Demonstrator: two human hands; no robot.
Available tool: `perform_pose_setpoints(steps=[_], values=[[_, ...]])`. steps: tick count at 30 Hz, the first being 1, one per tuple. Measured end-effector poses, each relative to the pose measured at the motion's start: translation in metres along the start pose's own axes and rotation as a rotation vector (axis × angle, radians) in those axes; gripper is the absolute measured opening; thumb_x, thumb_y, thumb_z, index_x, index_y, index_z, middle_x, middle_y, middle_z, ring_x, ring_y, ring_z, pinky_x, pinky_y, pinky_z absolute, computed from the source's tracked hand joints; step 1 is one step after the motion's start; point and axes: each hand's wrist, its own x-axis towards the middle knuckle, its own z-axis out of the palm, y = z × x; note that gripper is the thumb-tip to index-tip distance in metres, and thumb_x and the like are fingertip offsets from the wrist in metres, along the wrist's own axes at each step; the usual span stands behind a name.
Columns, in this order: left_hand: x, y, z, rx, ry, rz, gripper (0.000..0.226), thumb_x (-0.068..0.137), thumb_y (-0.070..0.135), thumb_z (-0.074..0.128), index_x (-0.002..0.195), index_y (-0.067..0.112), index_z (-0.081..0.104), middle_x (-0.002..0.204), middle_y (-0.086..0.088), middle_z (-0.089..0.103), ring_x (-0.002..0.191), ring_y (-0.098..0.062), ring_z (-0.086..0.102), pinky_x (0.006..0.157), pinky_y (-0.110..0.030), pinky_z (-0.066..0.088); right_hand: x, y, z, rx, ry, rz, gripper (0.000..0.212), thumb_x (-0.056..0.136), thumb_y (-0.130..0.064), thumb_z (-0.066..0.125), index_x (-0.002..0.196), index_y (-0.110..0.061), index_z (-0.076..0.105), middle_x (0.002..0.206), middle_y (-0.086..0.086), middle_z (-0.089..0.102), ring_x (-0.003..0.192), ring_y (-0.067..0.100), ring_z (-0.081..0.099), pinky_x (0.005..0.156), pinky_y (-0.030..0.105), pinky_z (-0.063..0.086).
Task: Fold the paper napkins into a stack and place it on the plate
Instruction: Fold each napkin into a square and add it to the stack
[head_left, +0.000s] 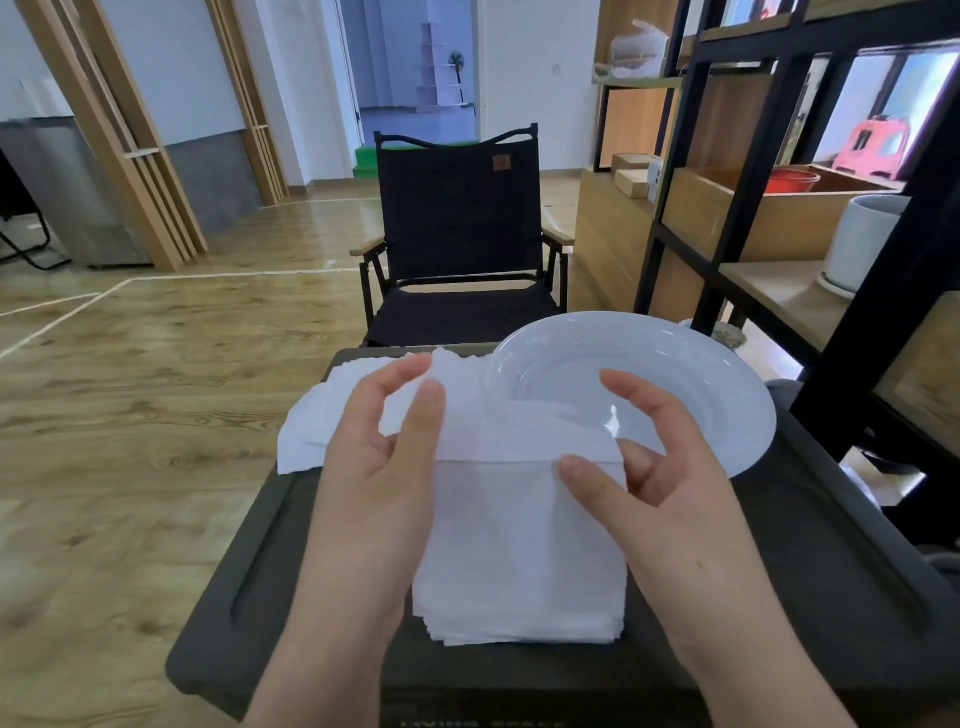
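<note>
Held a napkin (498, 431) above the desk (810, 561), between both hands. Pinched its upper left corner with the left hand (379, 467), thumb and forefinger curled and closed on the paper, the other fingers (400, 371) loosely bent behind. Pinched the fold line at the right end with the right hand (670, 488), thumb in front and one finger behind the edge, the forefinger raised and apart from the rest. Hung the lower half of the napkin down over a stack (519, 597) of folded napkins on the desk, near the front edge. Lay more unfolded napkins (317, 421) behind the left hand, at the far left of the desk. Stood the plate (696, 374) at the far right, partly behind the held napkin. Stood a chair (457, 228) beyond the desk.
</note>
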Motion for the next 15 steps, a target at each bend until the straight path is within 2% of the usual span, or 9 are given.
perform_pose_setpoints(steps=[2,3,5,6,7,9,12,14,15], values=[[0.001,0.002,-0.005,0.116,-0.109,0.085,0.042,0.070,0.062,0.063,0.112,0.059,0.057,0.062,-0.002,0.068,0.059,-0.022,0.064,0.064,-0.040,0.057,0.000,0.002,-0.003,-0.022,0.046,-0.055,0.052,0.079,-0.031,0.074,0.113,-0.062,0.049,0.080,-0.001,0.078,0.081,0.010,0.074,0.069,0.024,0.057],[0.000,0.004,-0.007,0.132,-0.203,0.107,0.048,0.067,0.059,0.068,0.114,0.059,0.056,0.062,0.000,0.069,0.059,-0.018,0.065,0.062,-0.037,0.057,0.001,0.002,-0.003,-0.019,0.065,-0.078,0.050,0.077,-0.034,0.074,0.113,-0.060,0.051,0.079,0.004,0.077,0.081,0.013,0.074,0.068,0.026,0.060],[-0.001,0.004,-0.010,0.180,-0.343,0.128,0.056,0.063,0.053,0.076,0.115,0.058,0.057,0.075,-0.001,0.075,0.070,-0.018,0.072,0.068,-0.037,0.062,0.000,0.001,-0.005,0.006,0.096,-0.107,0.046,0.069,-0.046,0.071,0.112,-0.056,0.057,0.081,0.016,0.074,0.081,0.025,0.073,0.073,0.045,0.062],[-0.001,0.003,-0.010,0.228,-0.355,0.139,0.055,0.061,0.052,0.077,0.114,0.056,0.061,0.080,-0.002,0.075,0.075,-0.021,0.072,0.072,-0.040,0.063,0.000,0.001,-0.005,-0.004,0.105,-0.120,0.046,0.067,-0.049,0.069,0.111,-0.054,0.059,0.083,0.016,0.073,0.081,0.027,0.072,0.075,0.051,0.061],[-0.001,0.001,-0.011,0.277,-0.332,0.150,0.050,0.061,0.053,0.077,0.110,0.052,0.065,0.083,-0.003,0.074,0.076,-0.025,0.070,0.075,-0.044,0.062,0.000,0.001,-0.006,-0.033,0.109,-0.138,0.044,0.067,-0.051,0.068,0.110,-0.053,0.061,0.086,0.012,0.074,0.082,0.025,0.072,0.076,0.051,0.060],[0.000,-0.003,-0.011,0.337,-0.245,0.173,0.034,0.065,0.051,0.077,0.098,0.048,0.072,0.079,-0.005,0.070,0.069,-0.027,0.063,0.070,-0.042,0.059,0.000,0.001,-0.008,-0.101,0.106,-0.165,0.039,0.069,-0.052,0.066,0.108,-0.050,0.065,0.095,-0.005,0.074,0.090,0.014,0.070,0.076,0.040,0.062],[0.004,-0.007,-0.013,0.376,-0.178,0.214,0.016,0.075,0.042,0.080,0.090,0.045,0.074,0.068,-0.008,0.062,0.054,-0.015,0.045,0.055,-0.029,0.045,0.002,0.005,-0.010,-0.216,0.128,-0.180,0.033,0.073,-0.047,0.068,0.107,-0.051,0.065,0.098,-0.021,0.069,0.093,0.003,0.065,0.070,0.019,0.059],[0.004,-0.006,-0.015,0.391,-0.156,0.227,0.012,0.074,0.042,0.076,0.086,0.044,0.075,0.060,0.006,0.058,0.050,-0.005,0.040,0.052,-0.018,0.038,0.005,0.009,-0.012,-0.302,0.139,-0.166,0.032,0.075,-0.045,0.070,0.105,-0.054,0.063,0.093,-0.022,0.066,0.088,0.001,0.063,0.064,0.014,0.056],[0.004,-0.006,-0.016,0.401,-0.144,0.230,0.012,0.072,0.043,0.075,0.084,0.045,0.075,0.065,0.017,0.061,0.051,-0.003,0.043,0.054,-0.013,0.037,0.006,0.011,-0.013,-0.338,0.132,-0.142,0.032,0.075,-0.046,0.071,0.104,-0.055,0.062,0.094,-0.025,0.063,0.088,-0.002,0.061,0.061,0.013,0.055]])
